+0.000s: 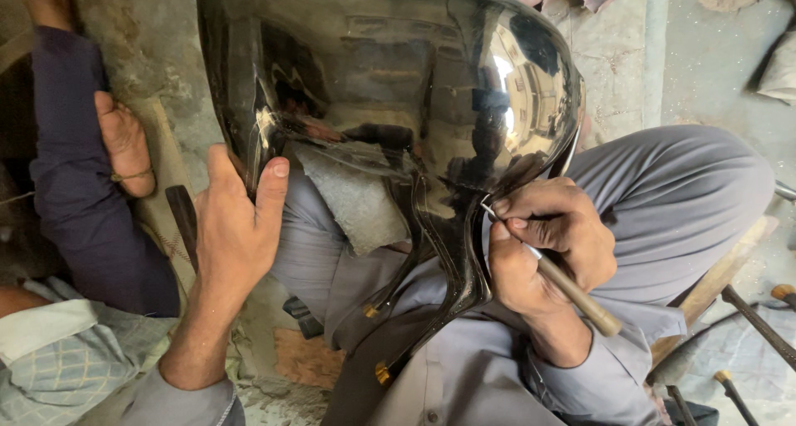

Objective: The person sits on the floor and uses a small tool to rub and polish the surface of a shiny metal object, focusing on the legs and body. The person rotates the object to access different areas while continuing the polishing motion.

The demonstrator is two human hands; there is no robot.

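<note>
Hands (236, 219) (543, 243) steady glossy black shell (390, 86), gripping tool (572, 289).

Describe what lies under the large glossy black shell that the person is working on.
Under the large glossy black shell lie a grey scrap of sheet and the person's grey-trousered lap. The left hand grips its edge. Whatever lies beneath its middle is covered.

The person wears loose grey clothes: a buttoned grey shirt (464, 368) with long sleeves to the wrists, cuffs rumpled. Just beside the shirt, wide grey trousers (672, 194) fold in soft creases. Both hands (236, 227) are bare.
</note>
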